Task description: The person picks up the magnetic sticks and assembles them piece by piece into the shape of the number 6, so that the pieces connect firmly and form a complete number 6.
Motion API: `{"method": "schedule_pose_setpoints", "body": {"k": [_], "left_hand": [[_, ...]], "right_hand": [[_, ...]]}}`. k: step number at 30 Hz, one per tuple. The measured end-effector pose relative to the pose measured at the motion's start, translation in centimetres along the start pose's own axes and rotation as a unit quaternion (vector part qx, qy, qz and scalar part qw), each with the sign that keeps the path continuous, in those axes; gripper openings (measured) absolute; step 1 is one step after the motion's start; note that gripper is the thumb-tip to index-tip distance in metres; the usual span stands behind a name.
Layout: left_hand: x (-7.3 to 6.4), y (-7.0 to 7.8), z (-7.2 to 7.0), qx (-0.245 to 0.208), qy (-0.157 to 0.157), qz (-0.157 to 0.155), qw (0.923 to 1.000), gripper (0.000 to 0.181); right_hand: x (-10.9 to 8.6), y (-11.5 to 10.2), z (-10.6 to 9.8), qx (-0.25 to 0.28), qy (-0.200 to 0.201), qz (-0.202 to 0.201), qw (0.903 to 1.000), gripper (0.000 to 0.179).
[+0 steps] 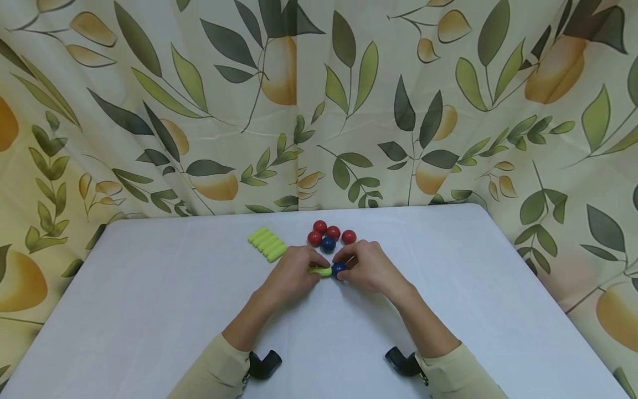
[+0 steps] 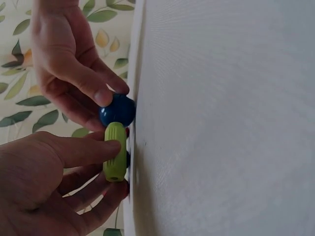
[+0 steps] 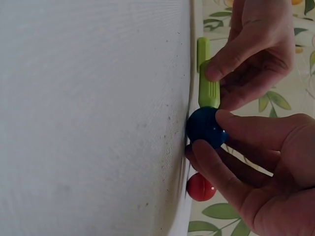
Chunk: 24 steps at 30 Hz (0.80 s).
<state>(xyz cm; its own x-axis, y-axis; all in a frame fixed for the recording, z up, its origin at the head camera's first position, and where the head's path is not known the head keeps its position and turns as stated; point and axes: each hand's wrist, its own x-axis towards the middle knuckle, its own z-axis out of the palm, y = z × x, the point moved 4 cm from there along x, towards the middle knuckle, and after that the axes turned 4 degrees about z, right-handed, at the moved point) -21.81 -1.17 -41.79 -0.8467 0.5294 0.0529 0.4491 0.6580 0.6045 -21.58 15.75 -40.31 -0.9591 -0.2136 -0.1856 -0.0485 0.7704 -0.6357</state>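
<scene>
My left hand (image 1: 295,272) pinches a lime-green ribbed rod (image 2: 115,152) between thumb and fingers. A glossy blue ball (image 3: 206,127) is gripped by the fingertips of my right hand (image 1: 370,267). The rod's end meets the ball, and the two line up close over the table in front of me. In the left wrist view, a small hole shows in the rod's near end. Just beyond the hands, a second blue ball (image 1: 327,245) lies among several red balls (image 1: 333,232).
Several more lime-green rods (image 1: 267,244) lie side by side behind my left hand. A white cloth covers the table (image 1: 149,310). Behind its far edge hangs a leaf-and-fruit patterned curtain (image 1: 349,111). Black wrist devices (image 1: 266,364) stick out from both sleeves.
</scene>
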Motion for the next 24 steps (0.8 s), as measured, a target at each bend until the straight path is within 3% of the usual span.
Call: {"method": "schedule_pose_setpoints", "body": {"k": [8, 16, 24], "left_hand": [[-0.1, -0.3, -0.2, -0.010, -0.004, -0.002, 0.9999, 0.024], [0.1, -0.7, -0.5, -0.024, -0.027, 0.005, 0.9994, 0.026], [-0.1, -1.9, -0.9, -0.088, -0.041, 0.002, 0.9953, 0.026]], "right_hand": [[0.1, -0.3, 0.0, 0.002, -0.002, 0.000, 1.0000, 0.026], [0.1, -0.2, -0.2, 0.001, -0.004, -0.002, 1.0000, 0.026], [0.2, 0.2, -0.1, 0.006, -0.011, 0.007, 0.9999, 0.027]]}}
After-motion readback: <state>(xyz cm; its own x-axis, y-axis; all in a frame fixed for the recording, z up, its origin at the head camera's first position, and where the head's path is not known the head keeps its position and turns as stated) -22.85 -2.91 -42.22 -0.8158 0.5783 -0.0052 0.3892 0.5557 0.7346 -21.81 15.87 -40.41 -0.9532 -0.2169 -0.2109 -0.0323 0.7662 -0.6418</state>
